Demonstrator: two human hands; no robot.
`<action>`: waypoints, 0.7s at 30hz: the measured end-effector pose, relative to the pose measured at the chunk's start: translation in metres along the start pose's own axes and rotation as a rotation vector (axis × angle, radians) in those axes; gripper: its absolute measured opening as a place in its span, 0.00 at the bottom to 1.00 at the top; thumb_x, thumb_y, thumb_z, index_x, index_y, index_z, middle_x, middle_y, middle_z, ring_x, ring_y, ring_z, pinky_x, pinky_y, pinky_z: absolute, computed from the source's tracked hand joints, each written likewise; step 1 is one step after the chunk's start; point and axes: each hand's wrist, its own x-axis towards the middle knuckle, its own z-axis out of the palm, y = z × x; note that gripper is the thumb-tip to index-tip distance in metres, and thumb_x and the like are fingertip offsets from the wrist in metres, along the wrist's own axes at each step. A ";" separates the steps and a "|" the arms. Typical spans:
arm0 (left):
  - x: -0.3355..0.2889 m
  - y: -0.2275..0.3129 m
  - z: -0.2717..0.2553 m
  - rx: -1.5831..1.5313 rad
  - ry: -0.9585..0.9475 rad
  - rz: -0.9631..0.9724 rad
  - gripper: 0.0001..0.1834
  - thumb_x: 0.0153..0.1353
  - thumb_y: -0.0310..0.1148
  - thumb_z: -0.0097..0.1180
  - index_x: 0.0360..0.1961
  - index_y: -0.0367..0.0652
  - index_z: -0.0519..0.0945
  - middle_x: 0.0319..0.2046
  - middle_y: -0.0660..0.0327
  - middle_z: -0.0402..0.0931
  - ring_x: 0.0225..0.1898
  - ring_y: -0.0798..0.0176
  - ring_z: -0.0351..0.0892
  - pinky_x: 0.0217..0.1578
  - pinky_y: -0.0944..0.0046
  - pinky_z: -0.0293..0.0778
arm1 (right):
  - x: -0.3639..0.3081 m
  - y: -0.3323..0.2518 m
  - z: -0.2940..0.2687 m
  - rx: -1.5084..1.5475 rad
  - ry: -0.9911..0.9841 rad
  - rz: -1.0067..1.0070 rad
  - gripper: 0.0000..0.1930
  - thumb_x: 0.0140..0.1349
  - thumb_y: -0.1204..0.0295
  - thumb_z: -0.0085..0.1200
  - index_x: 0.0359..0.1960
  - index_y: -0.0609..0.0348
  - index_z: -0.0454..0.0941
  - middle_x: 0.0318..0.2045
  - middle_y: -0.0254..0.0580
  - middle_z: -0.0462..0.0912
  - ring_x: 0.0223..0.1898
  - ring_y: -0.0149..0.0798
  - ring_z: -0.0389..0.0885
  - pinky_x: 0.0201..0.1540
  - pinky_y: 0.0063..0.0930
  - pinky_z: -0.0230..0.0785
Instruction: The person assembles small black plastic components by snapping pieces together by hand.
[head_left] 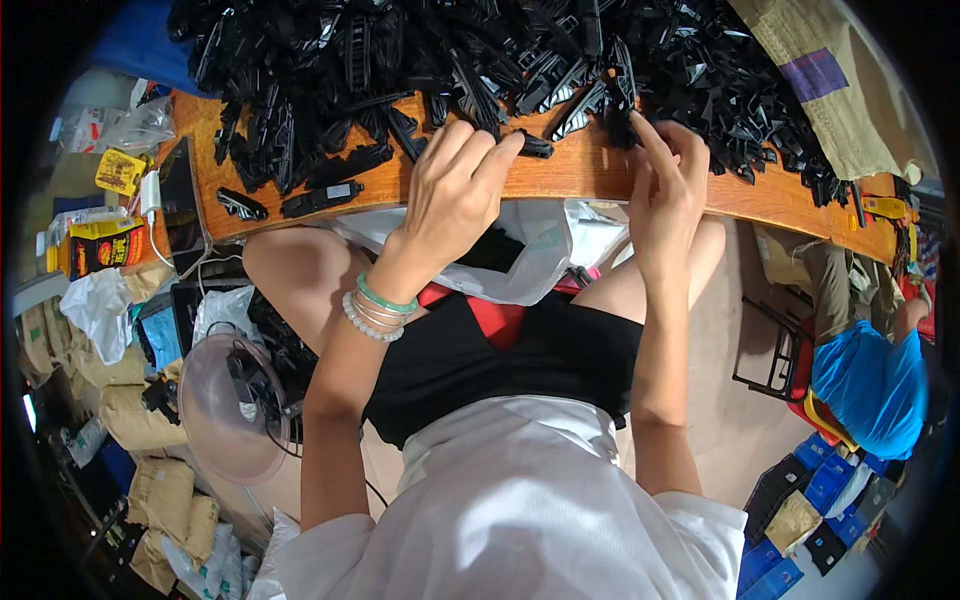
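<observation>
My left hand (pixel 455 195), with a green bangle and beaded bracelets at its wrist, is at the front edge of a wooden table (pixel 590 182). Its fingers are curled, and thumb and index finger close on a small black plastic part (pixel 536 146). Farther right, my right hand (pixel 668 200) reaches to the front of the heap. Its index finger and thumb are around a dark plastic piece (pixel 619 130), whose shape is partly hidden. Beyond both hands lies a large heap of black plastic parts (pixel 400 50), with a pile of smaller black pieces (pixel 720 100) at the right.
Two loose black parts (pixel 320 198) lie near the table's left front edge. A white plastic bag (pixel 535 265) hangs open over my lap. At left stand a pinkish translucent bin (pixel 225 430) and brown sacks (pixel 165 495). A person in a blue shirt (pixel 870 385) is at the right.
</observation>
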 end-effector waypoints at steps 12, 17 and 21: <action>-0.017 -0.002 -0.002 -0.170 0.160 0.058 0.13 0.45 0.20 0.64 0.36 0.35 0.80 0.25 0.60 0.72 0.26 0.58 0.70 0.28 0.60 0.70 | 0.022 0.015 0.003 -0.208 -0.153 -0.374 0.18 0.47 0.79 0.59 0.43 0.58 0.76 0.39 0.40 0.74 0.39 0.43 0.73 0.40 0.35 0.64; -0.015 0.006 -0.007 0.041 0.111 -0.153 0.13 0.50 0.25 0.64 0.39 0.40 0.81 0.24 0.61 0.68 0.27 0.58 0.68 0.29 0.59 0.67 | 0.025 0.013 0.001 -0.291 -0.175 -0.409 0.18 0.46 0.78 0.59 0.41 0.56 0.76 0.37 0.40 0.73 0.38 0.43 0.73 0.39 0.35 0.63; -0.012 0.006 -0.009 0.056 0.084 -0.180 0.13 0.50 0.27 0.65 0.39 0.40 0.81 0.24 0.61 0.66 0.28 0.58 0.67 0.30 0.59 0.66 | 0.022 0.021 0.007 -0.232 -0.076 -0.374 0.17 0.46 0.78 0.59 0.41 0.56 0.75 0.38 0.39 0.75 0.39 0.42 0.73 0.39 0.35 0.63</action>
